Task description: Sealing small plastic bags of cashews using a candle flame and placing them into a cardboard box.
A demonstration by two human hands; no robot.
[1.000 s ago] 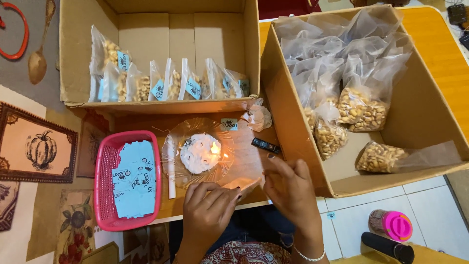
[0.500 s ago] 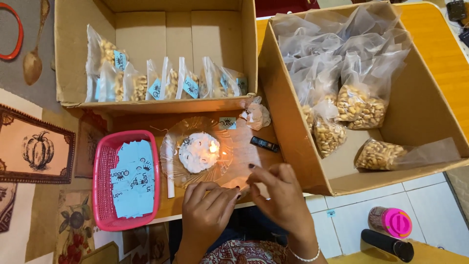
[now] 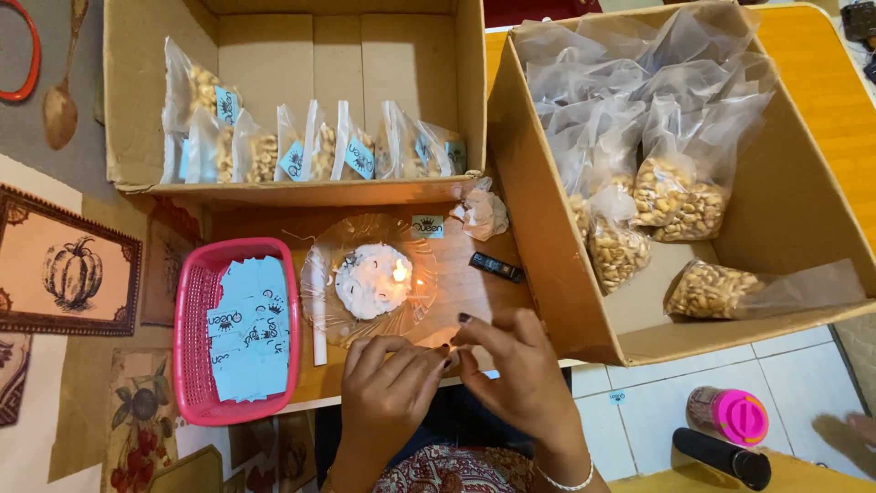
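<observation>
Low in the frame's centre, the left hand (image 3: 388,388) and right hand (image 3: 518,374) meet fingertip to fingertip, grips narrow, contents unclear, just below the lit candle (image 3: 372,280).

A single head-worn camera looks almost straight down from close above the wooden table (image 3: 461,292), facing away from the wearer, whose hands enter at the bottom edge; no second view shares the scene.

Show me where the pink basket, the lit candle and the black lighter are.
pink basket (image 3: 193,315), head view, on its left rim.
lit candle (image 3: 370,278), head view, on the white wax.
black lighter (image 3: 495,267), head view, on its middle.
</observation>
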